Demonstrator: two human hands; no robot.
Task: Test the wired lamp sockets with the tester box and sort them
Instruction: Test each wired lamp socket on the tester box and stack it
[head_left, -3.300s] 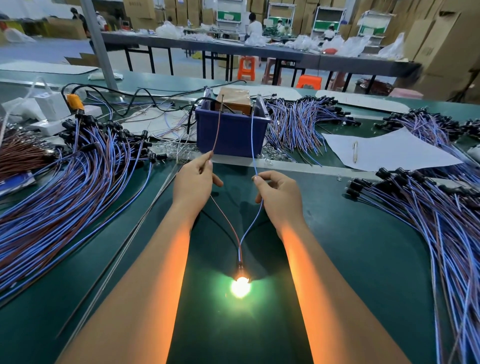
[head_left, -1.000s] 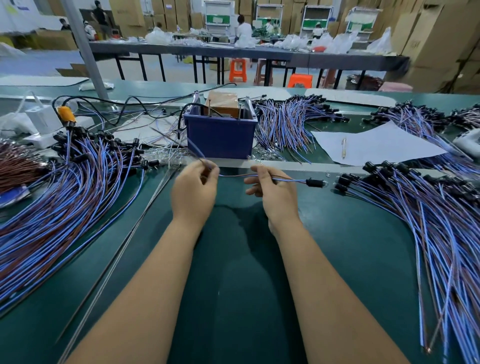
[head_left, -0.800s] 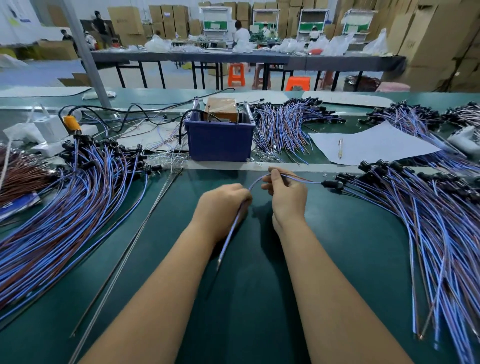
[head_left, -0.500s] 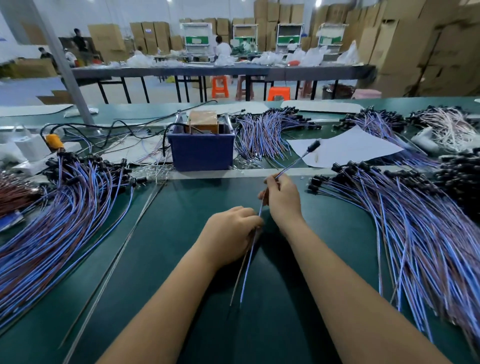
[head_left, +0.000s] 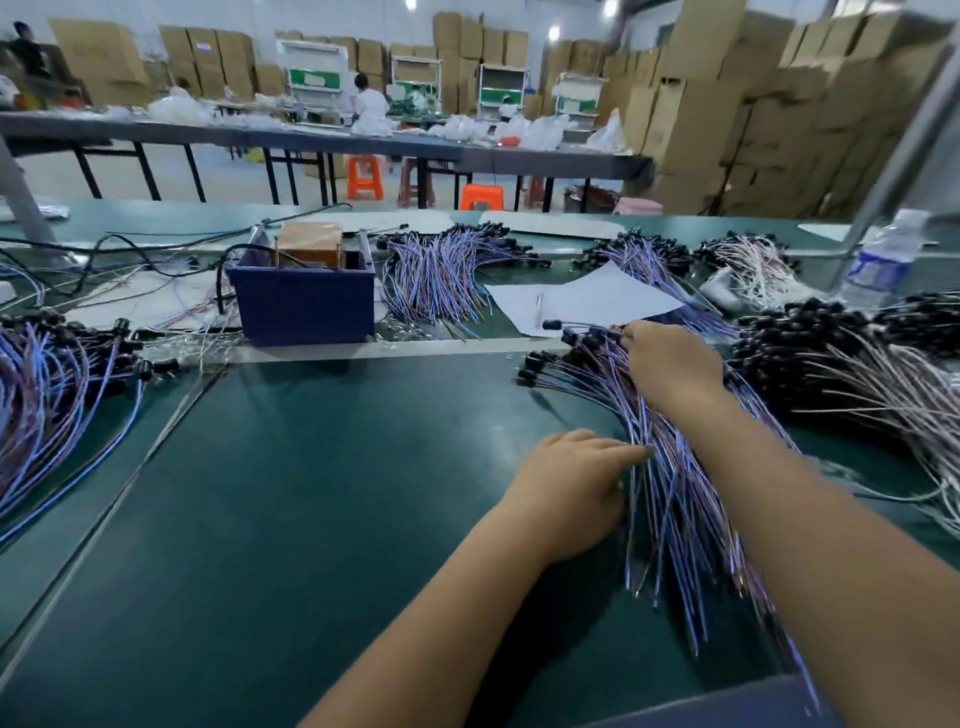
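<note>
My right hand (head_left: 670, 364) rests on top of the right-hand pile of blue and brown wired sockets (head_left: 675, 499) and pinches the wire of one wired socket (head_left: 553, 325), whose black head sticks out to the left over the paper's edge. Lower down, my left hand (head_left: 576, 488) has its fingertips gathered on the same wires at the pile's left edge. The blue tester box (head_left: 304, 306) stands at the back centre, with no hand near it. Another big pile of wired sockets (head_left: 47, 384) fans out on the left.
A white sheet with a pen (head_left: 587, 301) lies behind the right pile. More socket bundles (head_left: 441, 270) lie behind the box, and white-wired ones (head_left: 852, 364) at the far right. A water bottle (head_left: 878, 260) stands back right. Black cables trail left of the box.
The lamp lit between my hands, then went dark. Both hands carried that wired socket from the middle of the mat rightward onto the right pile, and my view swung right.
</note>
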